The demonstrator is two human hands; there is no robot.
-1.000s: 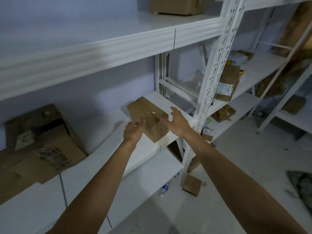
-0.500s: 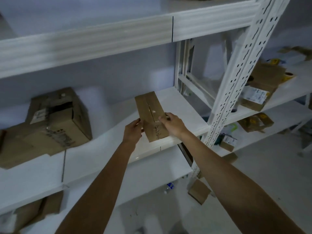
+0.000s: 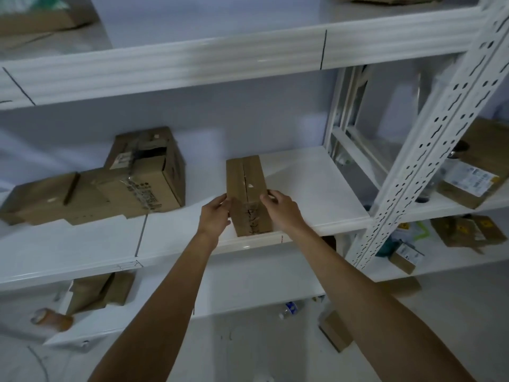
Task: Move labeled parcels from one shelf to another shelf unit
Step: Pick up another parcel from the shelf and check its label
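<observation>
Both our arms reach forward and up to the middle shelf (image 3: 316,194), wrists level. Our left hand (image 3: 214,216) presses its curled fingers against the left side of the small parcel (image 3: 248,194), and our right hand (image 3: 281,209) clasps the right side, fingertips bent over the top edge. We hold the parcel between the two palms; it stands near the shelf's front edge, its long side running toward the back. Near the shelf's left end sit a larger taped box (image 3: 148,166) and a flattened carton (image 3: 46,197), well apart from the parcel. Past the perforated upright (image 3: 429,150) at the right, the neighbouring shelf unit (image 3: 495,257) carries labeled packages (image 3: 468,175).
</observation>
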